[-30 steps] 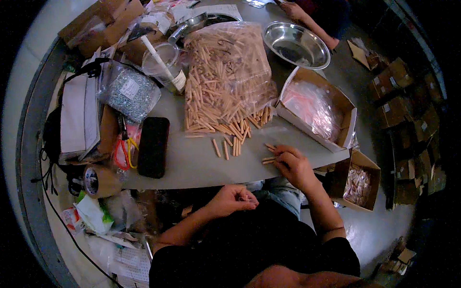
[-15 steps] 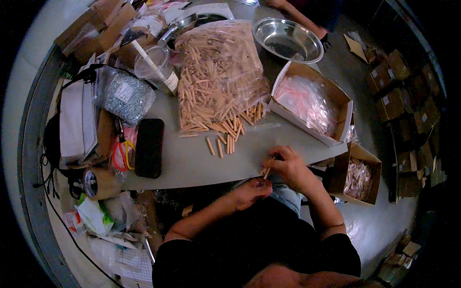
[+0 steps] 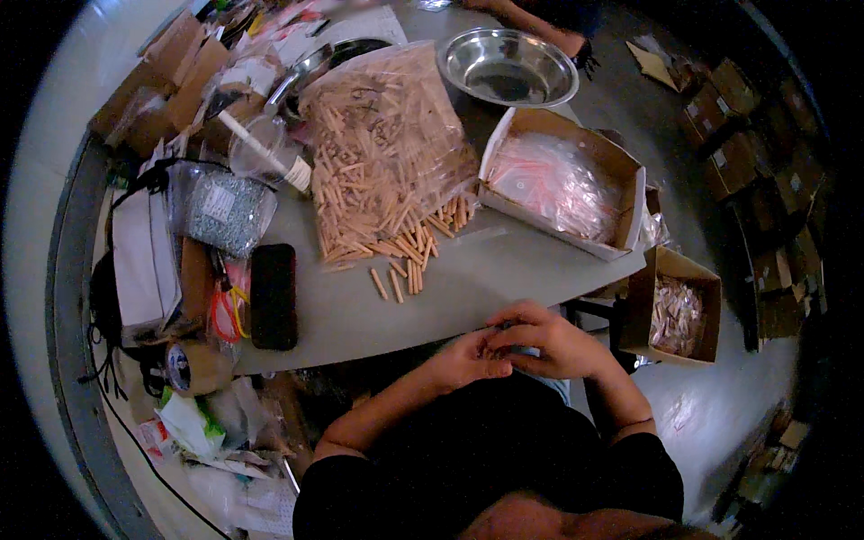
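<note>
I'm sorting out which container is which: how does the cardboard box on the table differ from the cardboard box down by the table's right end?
The box on the table is larger and shallow, holding clear plastic bags with pinkish contents. The box below the table is smaller, sits lower beside the table's edge, and holds small pale wooden pieces. Both are open-topped brown cardboard, to the right of the person's hands.

whatever the left hand [image 3: 470,358] and right hand [image 3: 549,340] pinch between them is hidden by the fingers, too small to tell. another person's arm [image 3: 531,20] is cut off by the top edge. the contents of the small brown box [image 3: 677,310] below the tabletop [image 3: 468,279] edge blur into pale bits. the clear bag [image 3: 387,135] veils the wooden pieces inside it. the boxes [image 3: 747,153] at the far right sink into dark, bent rim. the litter [image 3: 207,432] at lower left is a blur.
</note>
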`<state>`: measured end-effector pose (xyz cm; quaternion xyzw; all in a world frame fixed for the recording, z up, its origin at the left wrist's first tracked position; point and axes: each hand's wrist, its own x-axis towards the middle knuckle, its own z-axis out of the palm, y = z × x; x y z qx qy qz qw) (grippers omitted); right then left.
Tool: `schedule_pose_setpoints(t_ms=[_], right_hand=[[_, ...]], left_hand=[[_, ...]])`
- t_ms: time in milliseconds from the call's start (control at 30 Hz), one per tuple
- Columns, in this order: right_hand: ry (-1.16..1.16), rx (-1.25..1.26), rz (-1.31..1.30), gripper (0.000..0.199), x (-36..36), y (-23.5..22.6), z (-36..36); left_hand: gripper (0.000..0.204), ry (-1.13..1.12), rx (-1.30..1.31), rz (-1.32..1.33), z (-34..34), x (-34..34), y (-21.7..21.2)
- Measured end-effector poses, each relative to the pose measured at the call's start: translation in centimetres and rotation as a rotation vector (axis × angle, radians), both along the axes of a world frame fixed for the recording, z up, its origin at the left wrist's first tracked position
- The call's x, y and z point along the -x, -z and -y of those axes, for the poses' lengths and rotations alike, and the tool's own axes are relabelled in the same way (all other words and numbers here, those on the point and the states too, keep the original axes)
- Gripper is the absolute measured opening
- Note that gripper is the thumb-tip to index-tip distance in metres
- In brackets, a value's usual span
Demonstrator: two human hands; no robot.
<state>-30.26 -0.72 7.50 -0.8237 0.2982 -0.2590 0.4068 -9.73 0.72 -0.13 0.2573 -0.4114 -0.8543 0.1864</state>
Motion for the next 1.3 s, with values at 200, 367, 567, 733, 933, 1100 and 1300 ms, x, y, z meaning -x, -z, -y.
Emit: schedule_pose_setpoints(t_ms=[200,367,567,733,933,1100,1300], right_hand=[[0.085,0.208,0.051,0.017,1.2,-0.7,-0.8],[0.303,0.25,0.099,0.014,3.1,-0.3,-1.8],[0.491,0.273,0.094,0.017,4.1,0.0,-2.6],[0.519,0.361,0.069,0.02,5.3,0.5,-3.1],[0.619,0.299,0.082,0.02,8.6,0.5,-4.5],[1.149,0.336,-0.158,0.012,15.6,3.2,-6.8],[1.68,0.263,-0.174,0.013,19.8,3.1,-9.5]], left_hand=[[0.053,-0.065,0.36,0.038,1.1,1.3,-3.4],[0.025,-0.364,1.082,0.254,2.3,2.4,-5.4],[0.008,-0.439,1.357,0.351,2.9,4.6,-7.0],[0.008,-0.309,1.431,0.255,3.6,6.5,-7.7],[0.005,-0.205,1.369,0.227,5.3,8.5,-8.5],[0.015,-0.251,1.69,0.575,12.7,10.4,-10.6],[0.017,0.027,2.19,1.211,24.3,10.2,-8.6]])
